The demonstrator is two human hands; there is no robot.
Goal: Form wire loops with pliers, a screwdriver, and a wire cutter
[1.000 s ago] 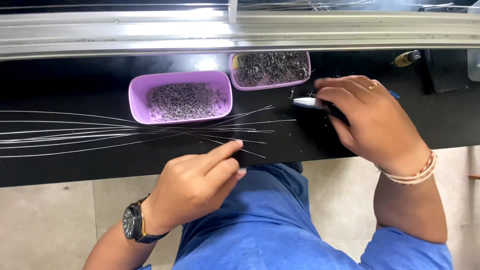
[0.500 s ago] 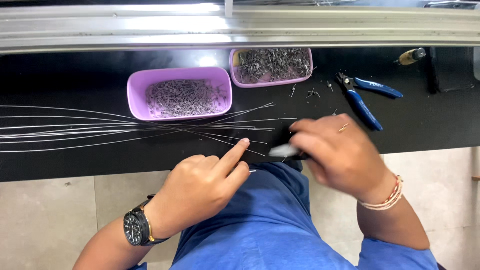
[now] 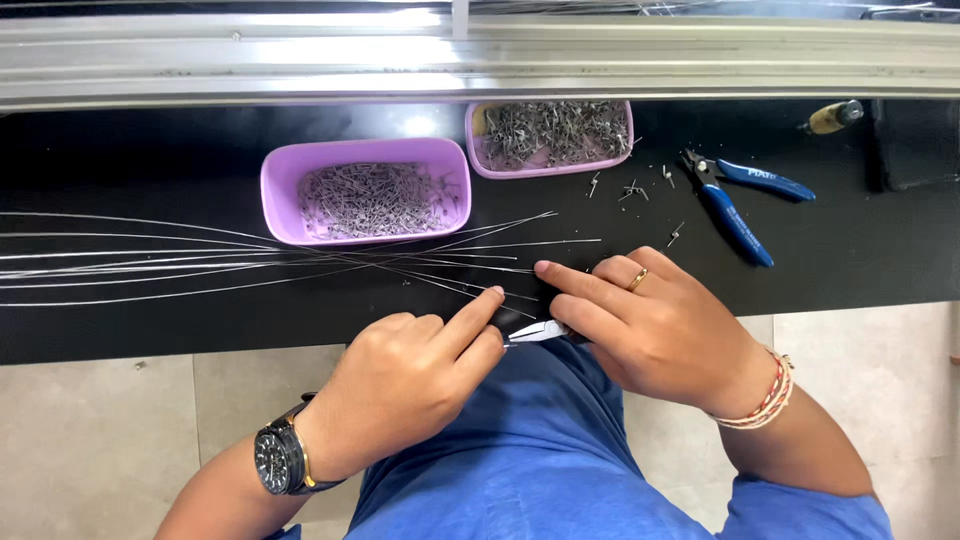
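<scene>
My right hand (image 3: pixel 655 325) grips small pliers (image 3: pixel 538 332) whose metal jaws point left at the near edge of the black table (image 3: pixel 150 320). My left hand (image 3: pixel 420 375) meets those jaws, forefinger stretched out, thumb and finger pinched at the tip; whether a wire piece sits between them is hidden. Several long thin wires (image 3: pixel 180 262) lie fanned across the table from the left, ending just beyond my fingers.
A purple tray (image 3: pixel 365 192) and a pink tray (image 3: pixel 548 135), both full of short wire pieces, stand behind the wires. Blue-handled cutters (image 3: pixel 735 200) lie at the right with a few loose pieces nearby. A metal rail (image 3: pixel 480 60) runs along the back.
My right hand left the blue cutters on the table at the right and came down-left with the small pliers to meet my left hand at the table's near edge.
</scene>
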